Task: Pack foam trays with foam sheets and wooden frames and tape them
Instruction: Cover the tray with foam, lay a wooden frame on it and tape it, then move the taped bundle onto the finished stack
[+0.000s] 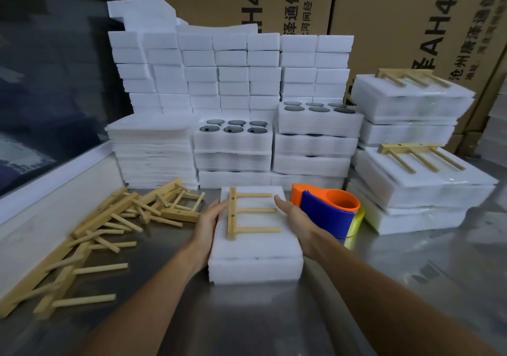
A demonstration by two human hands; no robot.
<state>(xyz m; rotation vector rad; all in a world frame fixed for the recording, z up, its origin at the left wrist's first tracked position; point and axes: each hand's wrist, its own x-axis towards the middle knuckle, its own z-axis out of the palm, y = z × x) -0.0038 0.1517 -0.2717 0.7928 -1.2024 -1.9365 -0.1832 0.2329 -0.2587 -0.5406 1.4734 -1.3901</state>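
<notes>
- We see a foam tray lying near the middle of the metal table, with a wooden frame flat on its top, the bar to the left and 3 pegs pointing right.
- Our left hand rests flat against the tray's left side, fingers straight and relaxed, just left of the frame's bar.
- Our right hand lies along the tray's right edge, fingers extended, holding nothing; the peg tips end just beside it.
- A blue and orange tape dispenser stands just right of the right hand.
- Loose wooden frames lie piled at the left.
- Taped packs with frames on top are stacked at the right; white foam stacks and cardboard boxes stand at the far side.
</notes>
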